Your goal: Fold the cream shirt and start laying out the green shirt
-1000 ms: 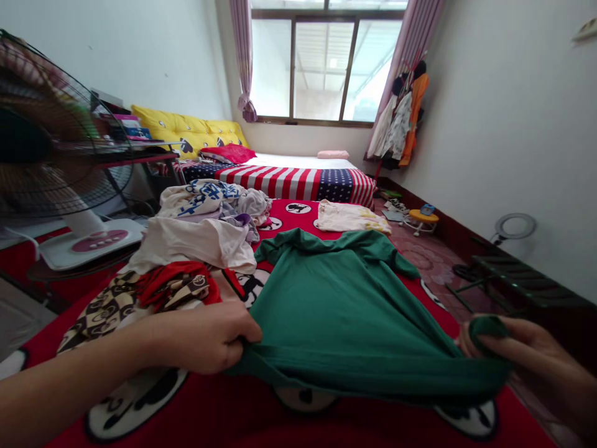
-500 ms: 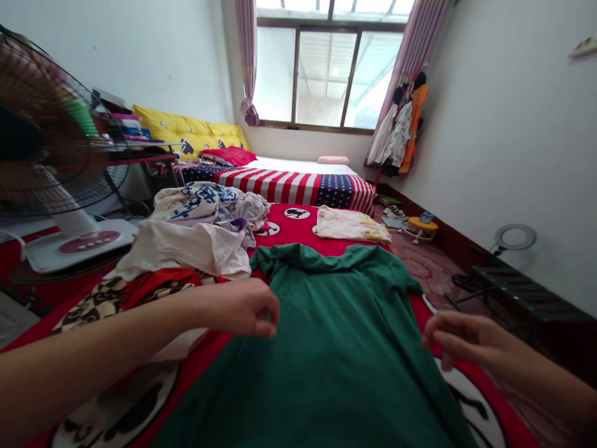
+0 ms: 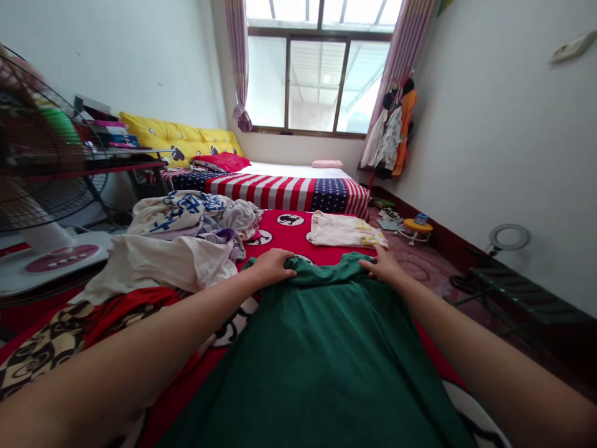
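Ok so here's the setup: both hands are on a green shirt [image 3: 317, 367] lying flat on a red blanket [image 3: 298, 227] with big round cartoon prints. The shirt runs straight out from the person, with its collar end farthest away. The left hand [image 3: 275, 266] is on the cloth just left of the collar, and the right hand [image 3: 382, 266] is on the other side of the collar. Both look open, fingers slightly spread and pressing down on top, and I can't see a real pinch on either.

Left of the shirt there's a messy pile of clothes [image 3: 181, 242], with a red and patterned bit of clothing [image 3: 112, 317] near the left arm. A pale folded top [image 3: 347, 230] sits just past the collar.

Further back is a bed with a stars-and-stripes cover [image 3: 280, 193], a red pillow [image 3: 221, 162] and a yellow cushion [image 3: 177, 144]. A fan [image 3: 41, 174] stands at the left, by a desk [image 3: 116, 167] with books [image 3: 109, 134] on it. Hanging clothes [image 3: 392, 134] are in the corner by the window [image 3: 317, 84].
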`<state>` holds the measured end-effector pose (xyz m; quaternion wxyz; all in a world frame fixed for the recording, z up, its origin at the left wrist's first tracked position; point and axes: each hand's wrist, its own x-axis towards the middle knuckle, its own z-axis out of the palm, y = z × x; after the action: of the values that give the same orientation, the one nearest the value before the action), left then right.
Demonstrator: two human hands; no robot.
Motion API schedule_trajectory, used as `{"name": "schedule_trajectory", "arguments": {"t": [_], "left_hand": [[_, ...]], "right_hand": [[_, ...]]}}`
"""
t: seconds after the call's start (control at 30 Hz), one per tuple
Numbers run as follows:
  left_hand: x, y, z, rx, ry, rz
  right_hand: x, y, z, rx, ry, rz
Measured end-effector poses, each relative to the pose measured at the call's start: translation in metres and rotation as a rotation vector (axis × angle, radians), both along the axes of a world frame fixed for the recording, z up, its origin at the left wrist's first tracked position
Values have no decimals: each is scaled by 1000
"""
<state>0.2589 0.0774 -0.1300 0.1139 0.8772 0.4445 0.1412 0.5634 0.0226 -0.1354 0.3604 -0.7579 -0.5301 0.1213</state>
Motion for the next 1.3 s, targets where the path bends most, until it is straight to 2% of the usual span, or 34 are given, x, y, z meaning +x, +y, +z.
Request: {"name": "schedule_trajectory", "arguments": {"t": [0.07,0.13,0.2,0.23,0.27,0.3,0.37,0.4,0.47,0.57,0.73,0.8,0.87,0.93,0.97,1.0,1.03,1.07,1.1,1.13,1.2,1.3], "left_hand": [[-5,-7,2,71,-50,-27],[-17,-20,7,189,-102,-94],[-34,-41,11,305,-69,-241],[-43,-54,12,340,-10,-338],[-52,-67,10,356,68,-444],[-61,-80,7,354,149,-536],[-74,-102,-2,311,270,-607],[-79,-110,-7,279,295,-572],[-83,-118,-13,217,289,-411],[-81,-117,-11,141,286,-197],[-80,-113,14,66,424,-163],[-81,-105,30,23,467,-153],[-79,-84,50,-26,481,-115],[-69,-49,71,-58,455,-42],[-63,-30,80,-33,408,70],[-55,-11,86,54,326,192],[-47,5,89,125,281,258],[-38,17,89,187,226,340],[-30,25,85,255,137,440],[-22,28,78,293,101,478],[-4,20,56,333,53,459],[22,-12,15,304,57,223]], "right_hand": [[-2,-6,-3,-34,8,45],[-3,-24,-2,30,3,72],[-4,-54,2,182,-24,144],[-3,-71,4,235,-54,229],[-3,-88,6,220,-99,359],[-2,-104,7,132,-159,495],[0,-131,7,-111,-293,638],[1,-140,6,-203,-353,636],[1,-149,4,-291,-445,564],[-5,-149,1,-352,-572,537],[-17,-149,10,-421,-722,579],[-15,-142,24,-495,-616,607],[-9,-121,44,-630,-332,600],[-2,-87,64,-709,17,452],[1,-67,71,-605,135,353],[4,-49,75,-382,220,218],[5,-32,76,-163,309,138],[6,-19,73,-4,358,73],[7,-10,67,97,377,35],[9,-6,59,165,378,17],[14,-8,38,232,308,5],[33,-27,9,274,49,-59]]}}
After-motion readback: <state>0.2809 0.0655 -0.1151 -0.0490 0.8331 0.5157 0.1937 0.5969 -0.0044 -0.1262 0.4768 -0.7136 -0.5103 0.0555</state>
